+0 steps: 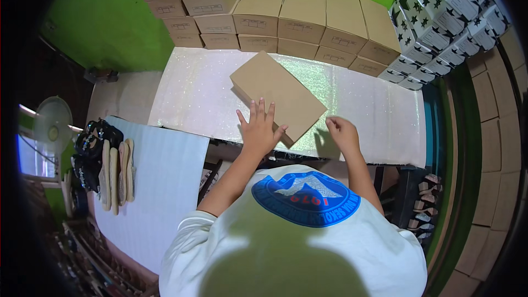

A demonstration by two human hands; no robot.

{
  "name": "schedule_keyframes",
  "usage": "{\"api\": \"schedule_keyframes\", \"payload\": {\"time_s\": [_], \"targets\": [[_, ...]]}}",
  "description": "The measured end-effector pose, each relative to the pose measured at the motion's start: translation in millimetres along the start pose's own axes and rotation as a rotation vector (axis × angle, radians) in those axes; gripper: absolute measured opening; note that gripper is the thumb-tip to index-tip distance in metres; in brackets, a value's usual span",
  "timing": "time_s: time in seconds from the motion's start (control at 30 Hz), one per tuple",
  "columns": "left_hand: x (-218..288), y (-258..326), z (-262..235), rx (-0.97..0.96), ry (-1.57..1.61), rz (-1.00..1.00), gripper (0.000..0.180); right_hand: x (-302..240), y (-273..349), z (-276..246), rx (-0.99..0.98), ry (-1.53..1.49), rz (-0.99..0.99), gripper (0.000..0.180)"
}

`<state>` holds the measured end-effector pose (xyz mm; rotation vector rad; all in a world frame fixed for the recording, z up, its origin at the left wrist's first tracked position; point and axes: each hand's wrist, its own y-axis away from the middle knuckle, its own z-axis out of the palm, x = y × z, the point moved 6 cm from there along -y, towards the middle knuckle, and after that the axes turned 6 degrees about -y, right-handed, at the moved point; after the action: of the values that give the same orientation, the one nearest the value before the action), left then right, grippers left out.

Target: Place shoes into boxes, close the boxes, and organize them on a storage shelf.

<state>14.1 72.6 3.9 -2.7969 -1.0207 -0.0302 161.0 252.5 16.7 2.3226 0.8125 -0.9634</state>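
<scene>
The left hand (pixel 258 129) lies flat, fingers spread, its grip wide on the near end of a closed brown box (pixel 278 96). The right hand (pixel 342 132) is loosely curled just beside the box, holding nothing. The box sits slanted on the sparkly desk (pixel 187 96). It looks shut already but not yet stacked with the brown boxes (pixel 286 16) behind.

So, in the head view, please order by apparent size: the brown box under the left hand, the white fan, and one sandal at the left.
1. Brown box, clearly the largest.
2. White fan.
3. One sandal, long but narrow. Fan and sandal sit near the bent rim, so their order is unsure.
</scene>
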Motion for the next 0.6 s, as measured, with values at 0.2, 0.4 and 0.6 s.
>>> {"api": "schedule_keyframes", "payload": {"time_s": [0.2, 0.4, 0.6], "targets": [[10.1, -2.8, 1.4, -0.005, 0.058, 0.040, 0.073, -8.7, -38.4, 25.5, 0.074, 0.020, -0.408, 0.051], [4.7, -2.8, 4.2, -0.046, -0.019, 0.072, 0.075, 0.6, -24.3, 30.1, -0.038, -0.040, -0.172, 0.064], [-24.1, -19.3, -5.7, -0.017, -0.130, -0.091, 0.065, -19.8, 21.6, 47.4, -0.434, 0.120, -0.207, 0.060]]}}
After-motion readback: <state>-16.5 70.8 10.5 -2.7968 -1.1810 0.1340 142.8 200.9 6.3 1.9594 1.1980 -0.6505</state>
